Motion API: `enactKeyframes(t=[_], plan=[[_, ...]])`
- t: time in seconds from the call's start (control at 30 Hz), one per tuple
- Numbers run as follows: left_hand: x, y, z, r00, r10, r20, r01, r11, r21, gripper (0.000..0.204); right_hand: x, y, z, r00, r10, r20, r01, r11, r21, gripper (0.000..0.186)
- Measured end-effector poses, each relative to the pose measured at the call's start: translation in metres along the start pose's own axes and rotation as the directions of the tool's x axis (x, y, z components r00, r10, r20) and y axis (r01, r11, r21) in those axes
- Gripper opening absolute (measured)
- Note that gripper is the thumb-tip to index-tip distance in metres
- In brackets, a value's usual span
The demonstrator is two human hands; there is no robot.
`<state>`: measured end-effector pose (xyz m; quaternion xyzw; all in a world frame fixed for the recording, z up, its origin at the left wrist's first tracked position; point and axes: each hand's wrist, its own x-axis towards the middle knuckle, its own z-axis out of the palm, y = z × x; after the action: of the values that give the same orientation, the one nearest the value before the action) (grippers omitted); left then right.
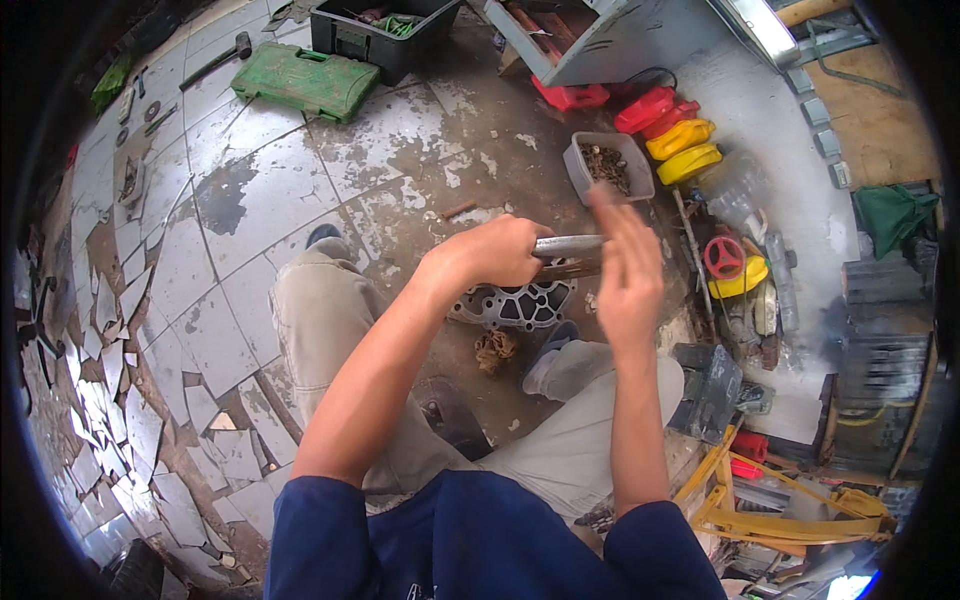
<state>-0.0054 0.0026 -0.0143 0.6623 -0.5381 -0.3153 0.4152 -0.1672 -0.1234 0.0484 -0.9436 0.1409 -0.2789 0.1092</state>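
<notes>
Toward eight o'clock the floor (pixel 265 165) is littered with broken tiles (pixel 145 430), while toward eleven a green case (pixel 305 82) is set beside a black crate (pixel 350 38). Near the middle, a metal casting (pixel 520 305) with dark hollows is seen on the floor between the legs. At one o'clock a plastic tub (pixel 648 180) is filled with small brown pieces; red and yellow containers (pixel 688 138) are lined up at two, and a yellow frame (pixel 790 525) is placed at four.

The left forearm is stretched from seven o'clock, and a metal bar (pixel 570 244), pointed toward three, is clasped in the left hand's (pixel 497 250) grip above the casting. The right hand (pixel 630 270), blurred, is raised from five o'clock at the bar's far end, fingers extended, its grip loosened; whether the bar is touched cannot be told.
</notes>
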Motion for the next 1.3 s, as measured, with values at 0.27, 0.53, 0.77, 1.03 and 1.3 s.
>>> enactKeyframes(t=[0.27,0.53,0.77,1.03,1.3], plan=[[0.001,0.006,-0.003,0.999,-0.047,-0.004,0.046,0.998,-0.039,0.042,-0.006,-0.021,0.009,0.994,-0.110,0.023,0.111,0.994,-0.020,0.031],[0.002,0.005,-0.007,0.997,-0.067,0.040,0.067,0.998,0.011,0.047,-0.008,-0.027,0.011,0.968,-0.215,0.132,0.227,0.971,-0.079,0.033],[-0.002,0.010,-0.010,0.996,-0.085,-0.020,0.086,0.996,0.023,0.042,-0.008,-0.009,0.017,0.999,0.015,-0.035,-0.014,1.000,0.018,0.032],[-0.001,0.012,-0.010,0.996,-0.085,-0.015,0.086,0.995,0.044,0.033,0.001,0.007,0.024,0.972,0.083,-0.222,-0.057,0.991,0.121,0.030],[-0.001,0.023,-0.014,0.993,-0.119,0.027,0.119,0.993,0.015,0.030,0.002,0.029,0.017,0.957,0.171,-0.234,-0.149,0.983,0.112,0.030]])
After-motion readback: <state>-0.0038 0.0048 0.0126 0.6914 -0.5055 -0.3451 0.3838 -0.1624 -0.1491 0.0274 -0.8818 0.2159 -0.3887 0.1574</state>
